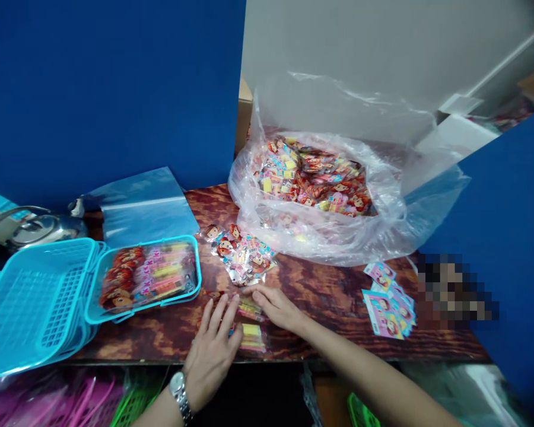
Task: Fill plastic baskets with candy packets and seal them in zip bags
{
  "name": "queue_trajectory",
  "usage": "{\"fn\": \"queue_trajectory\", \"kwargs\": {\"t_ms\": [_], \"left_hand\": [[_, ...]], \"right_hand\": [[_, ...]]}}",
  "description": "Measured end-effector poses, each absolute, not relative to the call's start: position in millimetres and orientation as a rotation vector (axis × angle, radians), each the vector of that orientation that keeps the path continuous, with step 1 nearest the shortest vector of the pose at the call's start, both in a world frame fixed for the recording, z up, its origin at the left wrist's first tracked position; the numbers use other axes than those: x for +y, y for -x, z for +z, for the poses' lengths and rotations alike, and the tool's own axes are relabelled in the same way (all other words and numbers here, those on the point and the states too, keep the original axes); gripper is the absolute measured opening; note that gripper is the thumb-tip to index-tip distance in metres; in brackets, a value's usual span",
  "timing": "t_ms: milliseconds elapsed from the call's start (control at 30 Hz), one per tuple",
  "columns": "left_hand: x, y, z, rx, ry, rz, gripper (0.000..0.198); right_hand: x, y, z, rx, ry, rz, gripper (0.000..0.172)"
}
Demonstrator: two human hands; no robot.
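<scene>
My left hand (213, 347) lies flat with fingers spread on small clear toy packets (251, 332) near the table's front edge. My right hand (276, 305) rests beside it, fingers extended onto the same packets. Just beyond the hands sits a loose pile of packets (240, 252) with cartoon-face toys. A teal tray (194, 261) to the left holds a filled bag of packets (149, 276).
A big clear plastic bag (382, 219) full of the same packets sits at the back right. Printed cards (389, 302) lie at the right. Stacked teal baskets (31, 302) stand at the left, an empty clear bag (145, 204) behind them. Blue panels enclose the wooden table (329, 290).
</scene>
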State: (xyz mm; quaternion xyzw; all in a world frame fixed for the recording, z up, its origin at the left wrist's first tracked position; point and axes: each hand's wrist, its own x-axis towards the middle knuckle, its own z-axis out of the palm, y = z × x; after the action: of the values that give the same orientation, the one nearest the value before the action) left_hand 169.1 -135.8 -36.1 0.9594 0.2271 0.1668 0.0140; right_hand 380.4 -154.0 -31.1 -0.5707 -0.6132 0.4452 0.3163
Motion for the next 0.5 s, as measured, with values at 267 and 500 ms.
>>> {"fn": "queue_trajectory", "kwargs": {"t_ms": [267,500], "left_hand": [[-121.0,-170.3,-33.5,0.621,-2.948,0.376,0.022],[-117.5,-171.7,-23.6,0.667,-2.895,0.119,0.027]], "right_hand": [[-134.5,-384.0,-29.2,-1.679,1.411,1.294,0.056],[-51.3,-474.7,-5.3,-1.849,1.954,0.444,0.037]]}}
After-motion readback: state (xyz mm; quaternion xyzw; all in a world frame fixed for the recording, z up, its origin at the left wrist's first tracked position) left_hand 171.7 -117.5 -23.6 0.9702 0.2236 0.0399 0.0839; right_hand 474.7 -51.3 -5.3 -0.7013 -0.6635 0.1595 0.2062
